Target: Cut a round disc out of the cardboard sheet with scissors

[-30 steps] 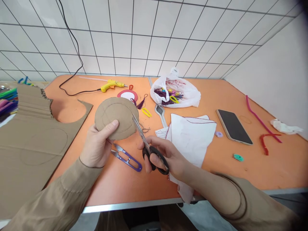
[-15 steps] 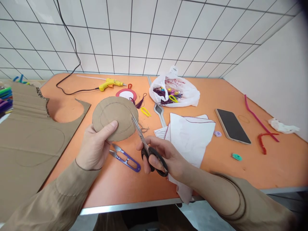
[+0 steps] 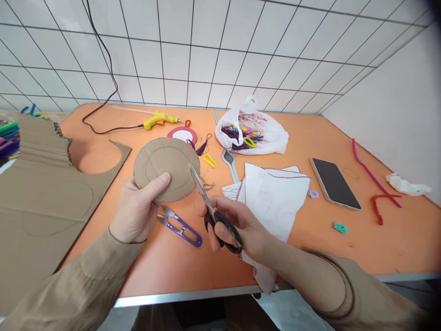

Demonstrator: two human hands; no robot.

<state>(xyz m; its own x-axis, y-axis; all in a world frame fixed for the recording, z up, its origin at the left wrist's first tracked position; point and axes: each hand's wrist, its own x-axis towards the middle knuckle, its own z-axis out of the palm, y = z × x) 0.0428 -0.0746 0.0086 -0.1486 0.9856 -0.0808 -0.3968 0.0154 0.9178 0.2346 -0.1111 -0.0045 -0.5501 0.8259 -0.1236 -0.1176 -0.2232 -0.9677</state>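
Note:
A round cardboard disc [image 3: 155,158] with a smaller circle drawn on it is pinched in my left hand [image 3: 138,207], thumb on top and the other fingers mostly hidden beneath. My right hand [image 3: 237,225] is wrapped round the black handles of a pair of scissors [image 3: 206,197]. The blade tips lie against the right part of the disc, near the drawn line. Just below the disc, purple-handled thread snips [image 3: 186,232] rest on the orange table [image 3: 172,276].
Cut cardboard [image 3: 41,184] covers the left side. Behind are a yellow glue gun [image 3: 160,119], a red-rimmed disc [image 3: 182,134] and a plastic bag [image 3: 272,135]. White cloth [image 3: 272,193], a phone [image 3: 334,184] and pipe cleaners [image 3: 372,170] lie right.
The whole view has shifted slightly, so things appear a little further right. Both hands keep their holds on the disc and the scissors, with hardly any other movement.

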